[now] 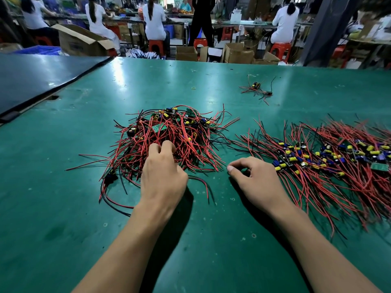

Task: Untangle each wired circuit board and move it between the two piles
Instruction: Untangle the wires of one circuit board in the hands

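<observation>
1. The tangled pile (169,132) of circuit boards, a heap of red and black wires with yellow and blue parts, lies on the green table (63,208); every place below is told from this pile.
2. The left hand (163,174) is at the pile's near edge, back upward. Its fingers are curled into the red wires and grasp a bunch of them, and the fingertips are hidden among the strands.
3. The right hand (256,182) rests on the table to the right of the pile and a little nearer the person. Its fingers are loosely bent with the thumb pointing back toward the pile, and it grasps nothing.
4. The second pile (338,161) lies further right of the tangled pile, beyond the right hand. Its boards sit in a rough row and its wires fan out to both sides.
5. One board (110,175) sits at the pile's near-left corner, with its long wires looping toward the person.
6. A red and black wire pair (203,185) curves out just right of the left hand, nearer than the pile.
7. A small cluster of boards (257,88) lies well beyond the pile to the right, and a yellow rubber band (193,88) lies straight beyond it.
8. A dark mat (31,81) covers the table far left of the pile.
9. Past the table's far edge, well behind the pile, stand cardboard boxes (239,52), and a person in white (153,20) sits on a red stool.
</observation>
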`<move>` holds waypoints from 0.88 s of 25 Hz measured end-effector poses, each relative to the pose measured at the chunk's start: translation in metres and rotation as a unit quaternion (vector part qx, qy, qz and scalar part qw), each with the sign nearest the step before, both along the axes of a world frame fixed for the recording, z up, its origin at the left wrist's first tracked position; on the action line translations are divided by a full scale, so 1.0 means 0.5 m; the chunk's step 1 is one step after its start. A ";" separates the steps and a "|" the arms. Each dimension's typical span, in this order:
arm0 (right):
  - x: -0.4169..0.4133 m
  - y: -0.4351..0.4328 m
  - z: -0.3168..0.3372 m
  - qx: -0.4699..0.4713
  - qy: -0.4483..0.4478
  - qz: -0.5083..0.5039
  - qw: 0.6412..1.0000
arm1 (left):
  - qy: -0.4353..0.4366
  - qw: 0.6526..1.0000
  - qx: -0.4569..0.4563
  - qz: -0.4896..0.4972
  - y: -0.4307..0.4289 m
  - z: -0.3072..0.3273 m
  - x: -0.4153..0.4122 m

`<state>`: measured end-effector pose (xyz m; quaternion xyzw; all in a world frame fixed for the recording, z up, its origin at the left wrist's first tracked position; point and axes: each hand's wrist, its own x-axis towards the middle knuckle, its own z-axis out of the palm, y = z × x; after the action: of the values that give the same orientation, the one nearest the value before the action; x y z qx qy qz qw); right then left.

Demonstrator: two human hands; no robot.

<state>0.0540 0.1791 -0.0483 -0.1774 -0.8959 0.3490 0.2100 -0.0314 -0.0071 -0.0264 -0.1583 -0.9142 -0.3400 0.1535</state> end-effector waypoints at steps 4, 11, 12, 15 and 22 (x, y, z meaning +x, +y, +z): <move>0.002 -0.001 0.001 -0.010 -0.001 0.002 1.000 | 0.047 0.989 0.135 -0.029 0.013 0.012 0.011; -0.006 -0.003 0.027 -0.329 0.074 0.035 0.941 | -0.242 0.821 0.478 -0.196 0.044 0.031 0.047; -0.005 -0.003 0.033 -0.383 0.068 0.056 0.920 | -0.309 0.768 0.520 -0.212 0.049 0.032 0.050; -0.003 -0.006 0.037 -0.449 0.008 0.117 0.886 | -0.430 0.677 0.551 -0.231 0.059 0.028 0.060; 0.005 -0.001 0.041 -0.544 -0.006 0.179 0.820 | -0.508 0.652 0.498 -0.262 0.059 0.024 0.064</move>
<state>0.0567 0.1789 -0.0279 -0.1019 -0.5773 0.8101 0.0077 0.0006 0.0222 -0.0143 -0.0937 -0.4627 -0.7978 -0.3750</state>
